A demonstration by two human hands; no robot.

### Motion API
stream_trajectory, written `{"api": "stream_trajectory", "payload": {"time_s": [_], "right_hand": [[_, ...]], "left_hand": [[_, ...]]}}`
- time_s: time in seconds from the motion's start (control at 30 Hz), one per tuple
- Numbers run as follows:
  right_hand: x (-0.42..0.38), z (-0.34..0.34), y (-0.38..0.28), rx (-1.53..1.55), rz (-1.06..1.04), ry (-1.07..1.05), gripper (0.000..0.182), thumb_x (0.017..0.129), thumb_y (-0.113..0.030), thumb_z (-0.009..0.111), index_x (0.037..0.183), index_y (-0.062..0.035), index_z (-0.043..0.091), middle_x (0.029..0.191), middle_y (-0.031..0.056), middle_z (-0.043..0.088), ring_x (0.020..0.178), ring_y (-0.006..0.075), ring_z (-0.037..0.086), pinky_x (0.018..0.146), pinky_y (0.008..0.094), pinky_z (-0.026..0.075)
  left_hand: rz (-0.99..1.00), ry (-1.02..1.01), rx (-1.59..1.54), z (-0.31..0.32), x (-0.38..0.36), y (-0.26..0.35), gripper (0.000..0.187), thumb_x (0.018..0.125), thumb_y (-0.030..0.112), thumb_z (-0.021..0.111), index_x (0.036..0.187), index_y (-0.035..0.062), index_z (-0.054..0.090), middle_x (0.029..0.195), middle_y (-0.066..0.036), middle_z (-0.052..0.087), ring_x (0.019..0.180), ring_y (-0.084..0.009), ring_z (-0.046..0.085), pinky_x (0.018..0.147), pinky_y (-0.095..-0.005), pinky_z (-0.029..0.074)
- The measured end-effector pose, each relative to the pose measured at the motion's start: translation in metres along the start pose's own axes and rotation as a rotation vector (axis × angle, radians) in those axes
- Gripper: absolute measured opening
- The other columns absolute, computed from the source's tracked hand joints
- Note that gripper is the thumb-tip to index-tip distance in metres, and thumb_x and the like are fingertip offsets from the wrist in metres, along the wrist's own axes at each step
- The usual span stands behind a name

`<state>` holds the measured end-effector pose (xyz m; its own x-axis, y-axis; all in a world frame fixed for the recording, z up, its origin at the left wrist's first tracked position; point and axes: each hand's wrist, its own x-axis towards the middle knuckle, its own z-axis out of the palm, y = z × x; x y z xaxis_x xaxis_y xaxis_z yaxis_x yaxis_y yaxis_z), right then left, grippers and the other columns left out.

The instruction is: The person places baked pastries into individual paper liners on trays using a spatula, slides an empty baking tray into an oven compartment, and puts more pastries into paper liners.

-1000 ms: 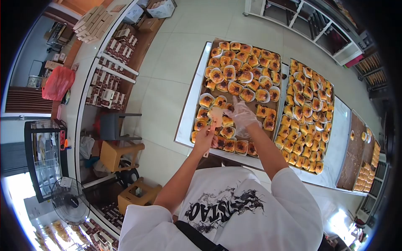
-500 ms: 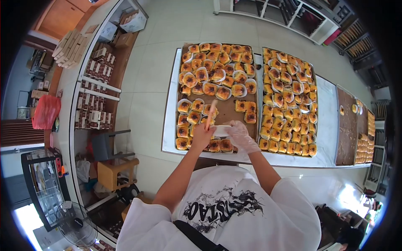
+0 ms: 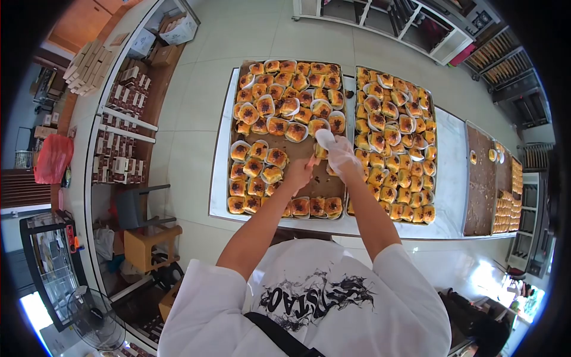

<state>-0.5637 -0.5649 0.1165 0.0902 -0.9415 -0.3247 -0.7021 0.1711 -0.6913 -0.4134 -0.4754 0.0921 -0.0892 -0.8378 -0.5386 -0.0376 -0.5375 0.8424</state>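
Note:
My left hand point(image 3: 299, 175), bare, is closed around a narrow orange-pink stick-like tool point(image 3: 311, 160), whose tip lies close to a bun point(image 3: 320, 151). In a clear plastic glove, my right hand point(image 3: 343, 157) pinches a white paper liner point(image 3: 325, 139) just above that bun. Both hands are over the gap in the left baking tray point(image 3: 306, 156), where brown tray surface shows. Golden buns with dark topping point(image 3: 276, 126) fill the tray around them, some seated in white liners. Part of the bun between my hands is hidden by the fingers and liner.
A second tray of buns point(image 3: 395, 143) stands close on the right, on the same white marble-look table point(image 3: 446, 196). Farther right are more trays point(image 3: 479, 178). Shelves with boxes point(image 3: 122, 154), a grey chair point(image 3: 134, 208) and a fan point(image 3: 95, 318) are at the left.
My right hand has moved the white liner forward, over the tray gap. My left hand has turned, tilting the tool towards the right. The view has shifted slightly.

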Motion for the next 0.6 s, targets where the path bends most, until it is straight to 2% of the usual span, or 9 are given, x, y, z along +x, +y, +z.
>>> {"api": "stream_trajectory", "payload": {"time_s": [0.03, 0.13, 0.23, 0.27, 0.33, 0.4, 0.47, 0.57, 0.6], "right_hand": [[-0.002, -0.003, 0.005, 0.064, -0.034, -0.033, 0.03, 0.084, -0.019, 0.045, 0.106, -0.0041, 0.059, 0.089, 0.0172, 0.063, 0.083, 0.0321, 0.062, 0.071, 0.0383, 0.047], [-0.011, -0.019, 0.017, 0.188, 0.192, -0.152, 0.029, 0.085, -0.023, 0.046, 0.104, -0.0044, 0.059, 0.106, 0.0188, 0.06, 0.097, 0.0333, 0.058, 0.083, 0.0389, 0.046], [-0.047, -0.038, 0.002, -0.117, 0.042, -0.148, 0.038, 0.084, -0.028, 0.046, 0.115, -0.0058, 0.055, 0.116, 0.0174, 0.057, 0.105, 0.0318, 0.055, 0.089, 0.0379, 0.043], [-0.047, -0.024, 0.014, -0.094, 0.029, -0.143, 0.04, 0.081, -0.022, 0.055, 0.117, -0.0031, 0.056, 0.114, 0.0152, 0.059, 0.095, 0.0257, 0.06, 0.084, 0.0363, 0.046], [-0.068, -0.004, 0.021, -0.289, -0.61, -0.039, 0.047, 0.08, -0.021, 0.06, 0.121, -0.0011, 0.051, 0.115, 0.0133, 0.059, 0.094, 0.0272, 0.06, 0.085, 0.0356, 0.047], [-0.079, 0.013, 0.012, -0.139, -0.702, -0.094, 0.053, 0.078, -0.025, 0.063, 0.123, -0.0012, 0.049, 0.115, 0.0143, 0.059, 0.097, 0.0299, 0.059, 0.087, 0.035, 0.046], [-0.092, 0.027, -0.022, 0.327, -0.225, -0.317, 0.058, 0.076, -0.035, 0.065, 0.122, -0.0031, 0.05, 0.112, 0.0184, 0.059, 0.104, 0.0336, 0.056, 0.091, 0.0344, 0.044], [-0.098, 0.043, -0.025, 0.638, -0.013, -0.393, 0.066, 0.075, -0.042, 0.065, 0.125, -0.0018, 0.048, 0.113, 0.0207, 0.058, 0.104, 0.035, 0.056, 0.092, 0.0341, 0.043], [-0.103, 0.041, -0.034, 0.434, -0.046, -0.404, 0.065, 0.076, -0.037, 0.065, 0.126, 0.0003, 0.046, 0.112, 0.0217, 0.057, 0.104, 0.0329, 0.055, 0.092, 0.0331, 0.042]], "left_hand": [[-0.027, -0.057, -0.159, -0.006, -0.009, -0.003, 0.017, 0.089, 0.009, 0.046, 0.104, 0.0027, 0.054, 0.064, -0.004, 0.051, 0.042, -0.0085, 0.042, 0.037, -0.0224, 0.032], [-0.116, -0.229, -0.511, -0.029, -0.059, 0.003, 0.016, 0.09, 0.01, 0.048, 0.102, 0.0021, 0.055, 0.064, -0.003, 0.051, 0.045, -0.008, 0.042, 0.038, -0.0219, 0.031], [-0.102, -0.25, -0.559, -0.04, -0.108, 0.009, 0.025, 0.091, 0.01, 0.049, 0.115, 0.0032, 0.052, 0.068, -0.003, 0.052, 0.046, -0.0065, 0.04, 0.04, -0.0193, 0.03], [-0.061, -0.224, -0.518, -0.039, -0.115, 0.002, 0.026, 0.092, 0.009, 0.047, 0.117, 0.0032, 0.051, 0.069, -0.003, 0.052, 0.046, -0.0067, 0.04, 0.041, -0.0196, 0.031], [-0.075, -0.18, -0.527, -0.032, -0.119, -0.007, 0.025, 0.091, 0.008, 0.047, 0.115, 0.0033, 0.051, 0.068, -0.003, 0.053, 0.046, -0.0069, 0.041, 0.041, -0.02, 0.031], [-0.096, -0.099, -0.482, -0.021, -0.124, -0.009, 0.022, 0.091, 0.007, 0.046, 0.112, 0.0032, 0.052, 0.067, -0.004, 0.054, 0.046, -0.0079, 0.042, 0.04, -0.0212, 0.033], [-0.074, -0.001, -0.33, -0.015, -0.127, -0.013, 0.021, 0.091, 0.008, 0.045, 0.111, 0.0033, 0.052, 0.067, -0.004, 0.054, 0.046, -0.0083, 0.044, 0.04, -0.0221, 0.035], [-0.026, 0.185, -0.255, -0.019, -0.135, -0.027, 0.015, 0.093, 0.012, 0.045, 0.104, 0.0035, 0.051, 0.067, -0.005, 0.055, 0.044, -0.0092, 0.046, 0.037, -0.0234, 0.035], [0.012, 0.267, -0.269, -0.021, -0.14, -0.03, 0.014, 0.093, 0.013, 0.045, 0.102, 0.0037, 0.05, 0.066, -0.005, 0.055, 0.044, -0.0092, 0.046, 0.036, -0.0232, 0.034]]}}
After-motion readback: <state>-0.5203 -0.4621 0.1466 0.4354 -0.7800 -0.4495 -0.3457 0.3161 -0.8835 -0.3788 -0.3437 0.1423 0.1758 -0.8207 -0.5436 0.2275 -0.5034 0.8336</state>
